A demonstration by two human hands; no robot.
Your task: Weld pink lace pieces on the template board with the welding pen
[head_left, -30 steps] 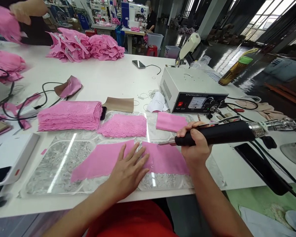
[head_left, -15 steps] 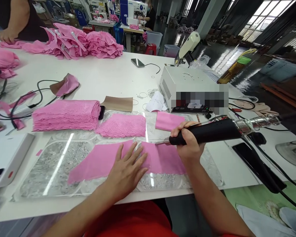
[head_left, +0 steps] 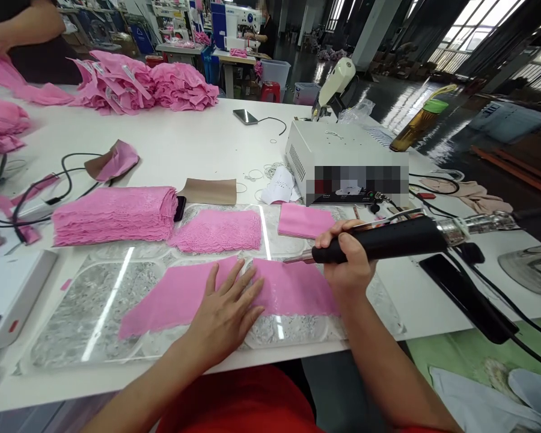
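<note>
My left hand (head_left: 228, 313) lies flat with spread fingers across the meeting edges of two pink fabric pieces. The left fabric piece (head_left: 162, 300) tapers toward its outer end; the right fabric piece (head_left: 302, 291) is broader. My right hand (head_left: 349, 264) grips a black corded handpiece (head_left: 397, 240), its thumb on top. The handpiece's narrow metal tip rests at or just over the upper edge of the right piece; whether it touches is unclear. Beneath the fabric is a clear-covered, marble-patterned mat (head_left: 94, 307).
Behind the mat are a thick pink fabric stack (head_left: 115, 216), a lace-textured pile (head_left: 220, 230) and a folded pink stack (head_left: 304, 221). A grey control box (head_left: 342, 144) stands at back right, cables beside it. Another person's arm (head_left: 27, 27) holds pink fabric at far left.
The view has shifted slightly. The tip stays near the right piece's upper edge, and that piece looks flatter beside it. The other person's hand has lifted pink fabric off the table.
</note>
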